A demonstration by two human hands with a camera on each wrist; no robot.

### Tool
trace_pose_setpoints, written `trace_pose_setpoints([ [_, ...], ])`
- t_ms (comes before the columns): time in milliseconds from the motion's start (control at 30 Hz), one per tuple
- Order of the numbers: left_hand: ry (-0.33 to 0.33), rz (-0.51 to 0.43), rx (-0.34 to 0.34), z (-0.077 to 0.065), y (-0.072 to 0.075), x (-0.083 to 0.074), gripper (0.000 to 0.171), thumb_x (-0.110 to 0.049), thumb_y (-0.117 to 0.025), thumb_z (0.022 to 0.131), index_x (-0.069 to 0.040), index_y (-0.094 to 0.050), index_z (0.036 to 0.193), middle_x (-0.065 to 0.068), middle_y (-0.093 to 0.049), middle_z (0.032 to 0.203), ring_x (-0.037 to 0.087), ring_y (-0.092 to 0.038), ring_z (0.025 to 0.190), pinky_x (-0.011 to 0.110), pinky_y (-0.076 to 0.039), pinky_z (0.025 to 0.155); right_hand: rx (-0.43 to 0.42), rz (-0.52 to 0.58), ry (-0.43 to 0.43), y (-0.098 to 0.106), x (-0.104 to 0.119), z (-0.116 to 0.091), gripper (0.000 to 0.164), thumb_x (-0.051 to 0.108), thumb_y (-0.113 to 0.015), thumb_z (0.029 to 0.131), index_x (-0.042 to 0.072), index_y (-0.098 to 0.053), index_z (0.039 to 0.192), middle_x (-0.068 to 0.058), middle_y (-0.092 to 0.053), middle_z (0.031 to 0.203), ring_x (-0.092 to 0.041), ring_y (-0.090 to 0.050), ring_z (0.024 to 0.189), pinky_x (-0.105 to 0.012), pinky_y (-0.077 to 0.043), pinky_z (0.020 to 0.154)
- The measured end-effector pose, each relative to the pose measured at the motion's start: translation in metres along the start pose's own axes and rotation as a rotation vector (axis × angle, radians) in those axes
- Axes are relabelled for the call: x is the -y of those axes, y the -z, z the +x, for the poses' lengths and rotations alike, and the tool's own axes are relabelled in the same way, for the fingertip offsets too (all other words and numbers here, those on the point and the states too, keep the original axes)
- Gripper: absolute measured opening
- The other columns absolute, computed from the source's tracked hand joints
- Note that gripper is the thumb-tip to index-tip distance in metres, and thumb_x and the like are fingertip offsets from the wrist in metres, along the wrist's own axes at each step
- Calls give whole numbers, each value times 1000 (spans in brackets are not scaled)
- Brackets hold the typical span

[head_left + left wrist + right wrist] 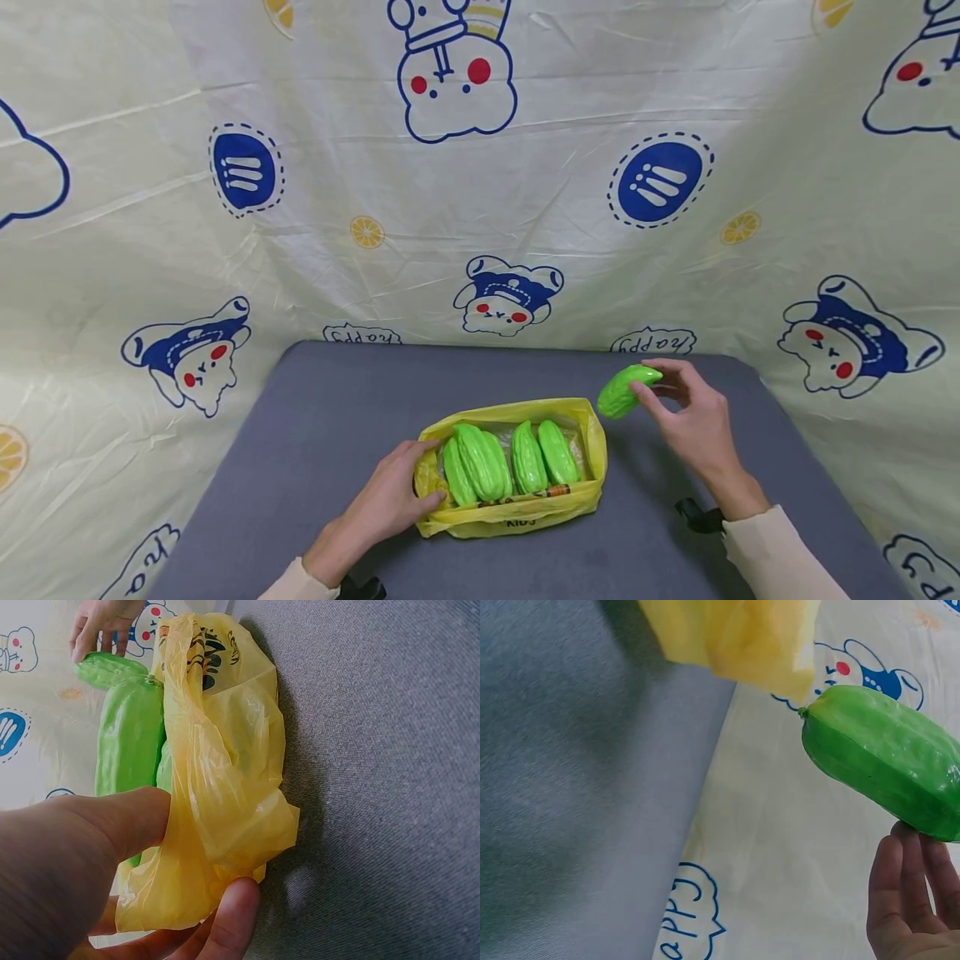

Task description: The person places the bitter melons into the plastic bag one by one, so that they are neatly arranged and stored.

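A yellow plastic bag (517, 521) lies open-mouthed on the table, with several glossy green ridged bitter melons (480, 462) side by side in it. At its left end my left hand (386, 496) grips the bag, thumb over the near rim and fingers at the far side. In the left wrist view the thumb (139, 821) overlaps the rim and the other fingers curl round the bag's end. Past the bag's right far corner, my right hand (693, 417) pinches another green bitter melon (624, 393) between thumb and fingers, up in the air. The right wrist view shows that bitter melon (885, 757) with its small stem end towards the bag.
The dark grey table (337, 379) extends round the bag on all sides. Behind and beside it hangs a pale sheet (480, 192) with blue cartoon prints. A black strap (701, 517) shows at my right wrist.
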State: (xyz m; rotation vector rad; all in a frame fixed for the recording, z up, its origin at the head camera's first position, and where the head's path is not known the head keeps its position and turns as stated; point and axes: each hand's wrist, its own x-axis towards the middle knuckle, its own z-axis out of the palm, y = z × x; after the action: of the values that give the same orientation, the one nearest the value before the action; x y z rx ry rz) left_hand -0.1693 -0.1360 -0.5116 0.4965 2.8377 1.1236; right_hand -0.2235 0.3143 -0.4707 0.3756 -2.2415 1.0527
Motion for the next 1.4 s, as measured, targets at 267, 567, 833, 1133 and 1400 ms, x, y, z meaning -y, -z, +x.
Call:
trace_pose_setpoints([
  [267,9,-7,12,0,2,1,75,-18,-97,93,-1,-66,160,22,-71,152,45,-70,141,65,-58,115,31,47,10,-4,18,6,51,-5,-90,98,6,-75,146,-17,-81,135,18,-68,113,-3,-55,94],
  [567,6,-1,4,1,3,1,77,-18,-97,92,0,-65,160,22,-71,150,44,-71,140,65,-58,116,100,47,-46,-13,35,11,44,5,-87,105,11,-76,147,-14,-82,130,18,-68,109,-5,-58,88],
  [833,3,6,0,5,3,1,78,-15,-97,93,0,-64,161,22,-71,151,44,-71,140,64,-59,114,191,50,-87,-25,42,14,36,15,-83,110,12,-76,146,-12,-83,122,16,-68,106,-11,-62,85],
  [1133,-4,2,-4,6,3,0,78,-13,-97,92,1,-63,161,22,-71,150,42,-72,138,61,-60,111,305,21,-151,-39,51,15,34,29,-81,113,21,-76,145,-4,-85,123,-11,-81,107,-26,-66,87],
  [1400,-18,3,-15,7,4,0,77,-11,-97,92,0,-64,161,21,-71,150,41,-72,138,61,-61,110,381,40,-200,-48,61,16,35,35,-81,113,20,-77,144,-7,-85,120,-24,-84,103,-27,-66,79],
])
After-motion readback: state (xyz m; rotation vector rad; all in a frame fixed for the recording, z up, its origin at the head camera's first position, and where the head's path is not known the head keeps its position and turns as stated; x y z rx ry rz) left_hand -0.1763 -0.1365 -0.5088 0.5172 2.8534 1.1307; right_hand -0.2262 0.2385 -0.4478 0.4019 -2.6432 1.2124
